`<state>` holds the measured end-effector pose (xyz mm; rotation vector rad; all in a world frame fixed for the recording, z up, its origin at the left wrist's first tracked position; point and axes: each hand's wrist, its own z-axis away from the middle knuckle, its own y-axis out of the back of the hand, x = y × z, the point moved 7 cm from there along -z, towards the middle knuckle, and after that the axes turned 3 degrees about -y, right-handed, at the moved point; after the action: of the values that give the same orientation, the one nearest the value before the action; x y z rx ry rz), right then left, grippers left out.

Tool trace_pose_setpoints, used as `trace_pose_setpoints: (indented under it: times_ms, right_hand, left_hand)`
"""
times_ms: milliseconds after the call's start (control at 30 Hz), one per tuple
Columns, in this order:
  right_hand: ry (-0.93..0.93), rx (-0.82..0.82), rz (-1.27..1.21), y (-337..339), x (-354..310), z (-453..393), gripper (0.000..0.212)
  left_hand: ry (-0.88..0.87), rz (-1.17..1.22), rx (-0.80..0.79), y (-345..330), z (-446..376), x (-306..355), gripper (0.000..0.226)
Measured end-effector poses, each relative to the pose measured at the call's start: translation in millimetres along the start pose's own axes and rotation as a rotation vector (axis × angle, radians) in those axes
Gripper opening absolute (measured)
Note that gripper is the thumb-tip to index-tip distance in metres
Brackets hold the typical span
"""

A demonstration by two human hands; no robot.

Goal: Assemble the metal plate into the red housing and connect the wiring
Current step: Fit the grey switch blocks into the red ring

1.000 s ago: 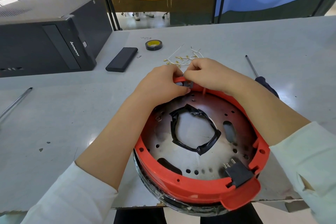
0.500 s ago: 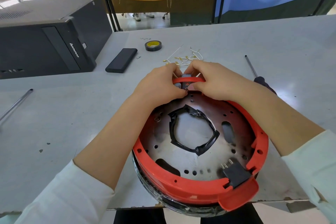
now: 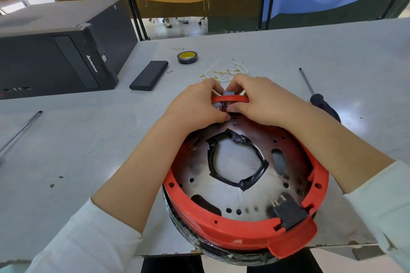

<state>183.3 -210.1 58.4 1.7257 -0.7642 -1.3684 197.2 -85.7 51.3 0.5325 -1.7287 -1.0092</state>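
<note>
A small grey terminal block (image 3: 228, 94) is now seen seated at the far rim of the red housing (image 3: 244, 231), pinched there by the left hand (image 3: 196, 104) and the right hand (image 3: 264, 101), fingers curled round it. A second earlier it was hidden behind the fingers; the hands have since been drawn closer together. The metal plate (image 3: 250, 195) is already laid inside the housing, so wiring is judged under way. The loose wires (image 3: 230, 71) are left beyond the hands.
</note>
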Motion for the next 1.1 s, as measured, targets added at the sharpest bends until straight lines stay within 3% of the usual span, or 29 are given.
trace_pose_setpoints:
  times_ms: [1100]
  right_hand:
    - [-0.018,-0.013,-0.052,3.1,-4.4,-0.9,0.029]
  left_hand:
    - [-0.045,0.012,0.014,4.2,1.9,6.5,0.043]
